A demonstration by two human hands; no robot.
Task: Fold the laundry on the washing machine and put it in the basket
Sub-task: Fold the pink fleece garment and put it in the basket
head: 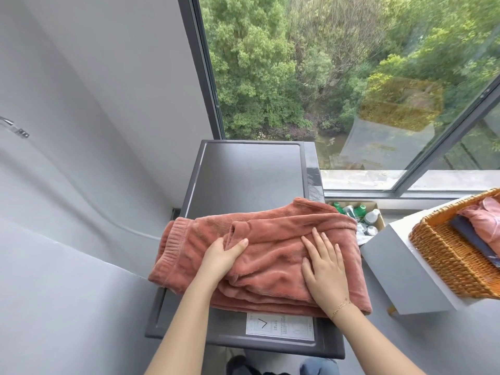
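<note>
On the near half of the washing machine [243, 169], you are keeping one item in hand: a rust-coloured fleece garment [270, 253], partly folded into a thick, uneven bundle, its ribbed hem lying at the left and its right edge reaching just past the machine's right side. Your left hand [221, 257] is gripping a raised fold near the middle of the cloth, thumb showing on top and the other fingers tucked under the fold. Your right hand [324, 266] is lying flat on the right portion, fingers straight and spread, pressing the layers down and holding nothing. The wicker basket [443, 255] is sitting well apart at the right on a white box [400, 274], already holding a pink garment [484, 223] and a dark folded piece [470, 236]. Between machine and box, low on the floor, an open carton of bottles [362, 215] is standing. Risks, as judged from here: the fleece is looking bulky and slack, so the fold may be springing open once you are lifting the flat hand; the overhanging right edge may be dragging the bundle off toward the bottles; and in carrying it across the gap, a one-sided grip may be letting the lower layers sag and unfold before reaching the basket.
</note>
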